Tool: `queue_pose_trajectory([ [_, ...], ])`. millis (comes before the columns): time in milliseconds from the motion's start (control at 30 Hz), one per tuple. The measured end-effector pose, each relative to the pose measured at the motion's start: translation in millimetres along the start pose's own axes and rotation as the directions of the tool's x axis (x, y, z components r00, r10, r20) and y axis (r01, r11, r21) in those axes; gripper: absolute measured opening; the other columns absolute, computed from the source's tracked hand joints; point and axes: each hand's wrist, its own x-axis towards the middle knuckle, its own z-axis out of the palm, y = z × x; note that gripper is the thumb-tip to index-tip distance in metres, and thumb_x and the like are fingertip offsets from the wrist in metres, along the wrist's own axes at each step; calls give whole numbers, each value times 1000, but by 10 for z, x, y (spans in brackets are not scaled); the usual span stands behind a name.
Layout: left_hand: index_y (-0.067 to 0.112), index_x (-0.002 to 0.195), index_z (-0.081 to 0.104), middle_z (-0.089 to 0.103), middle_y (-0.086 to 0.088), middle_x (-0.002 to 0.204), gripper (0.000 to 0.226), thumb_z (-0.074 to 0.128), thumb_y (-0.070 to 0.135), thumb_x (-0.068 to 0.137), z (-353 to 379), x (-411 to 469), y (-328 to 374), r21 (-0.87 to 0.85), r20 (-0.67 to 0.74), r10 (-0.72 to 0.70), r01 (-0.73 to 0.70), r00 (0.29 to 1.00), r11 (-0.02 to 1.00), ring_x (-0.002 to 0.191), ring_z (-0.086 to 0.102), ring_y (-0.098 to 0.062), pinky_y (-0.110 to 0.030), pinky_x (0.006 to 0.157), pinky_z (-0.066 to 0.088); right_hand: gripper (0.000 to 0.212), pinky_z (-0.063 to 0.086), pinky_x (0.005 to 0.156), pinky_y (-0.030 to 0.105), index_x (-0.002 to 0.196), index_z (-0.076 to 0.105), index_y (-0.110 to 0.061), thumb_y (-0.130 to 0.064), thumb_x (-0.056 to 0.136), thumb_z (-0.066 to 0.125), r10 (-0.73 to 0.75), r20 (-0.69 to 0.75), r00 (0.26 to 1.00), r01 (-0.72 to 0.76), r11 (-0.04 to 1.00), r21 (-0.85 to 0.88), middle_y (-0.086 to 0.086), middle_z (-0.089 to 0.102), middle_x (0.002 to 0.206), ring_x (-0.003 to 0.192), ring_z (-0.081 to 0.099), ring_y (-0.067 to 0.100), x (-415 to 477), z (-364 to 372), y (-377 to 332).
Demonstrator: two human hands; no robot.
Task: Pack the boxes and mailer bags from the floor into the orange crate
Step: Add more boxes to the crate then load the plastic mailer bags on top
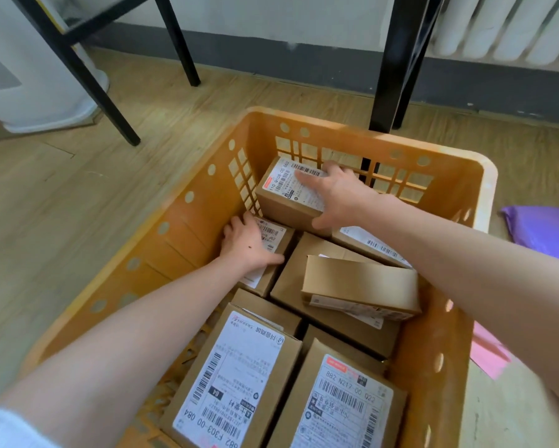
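The orange crate (459,163) fills the middle of the view and holds several brown cardboard boxes with white shipping labels. My right hand (339,195) grips a labelled box (281,195) at the crate's far left corner, thumb on its near side, fingers across the label. My left hand (247,242) lies flat on a lower labelled box (273,234) against the left wall, fingers spread. A plain narrow box (362,282) lies tilted on top of the others. Two large labelled boxes (239,376) (343,405) stand nearest me.
A purple mailer bag (543,227) and a pink mailer bag (488,354) lie on the wooden floor right of the crate. Black table legs (398,59) stand just behind the crate, others (87,79) at left. A white appliance base (39,92) sits far left.
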Motion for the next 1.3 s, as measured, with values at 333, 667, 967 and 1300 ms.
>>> queue_pose_trajectory([
  [333,13,148,17,31,-13,141,112,73,62,65,76,-46,-162,15,65,119,-121,991,993,129,29,-32,-39,107,28,67,37,108,51,143,37,-41,-9,89,60,37,145,989,-1,970,-242,1,-4,160,145,4,38,26,265,90],
  [667,26,147,25,23,-6,152,76,63,28,82,-577,-398,223,-160,203,428,-401,881,902,141,18,-25,-44,113,25,89,34,110,44,146,28,-35,-76,72,56,-16,468,884,70,992,-100,-6,40,147,134,40,22,-654,-605,128],
  [967,21,130,44,46,5,126,77,82,43,67,-495,-805,453,-152,255,645,-629,720,762,117,44,-12,-24,94,39,84,50,73,26,136,41,-22,-58,68,75,-10,523,853,228,907,-354,-1,57,114,95,57,17,-1105,-182,106],
  [1300,20,104,61,61,4,96,51,81,48,66,-1350,-788,201,131,202,552,-581,809,803,83,55,-11,-28,71,52,63,54,81,31,129,48,-21,-38,75,76,-195,158,968,199,980,-10,-4,54,111,95,54,15,-936,-368,-8],
])
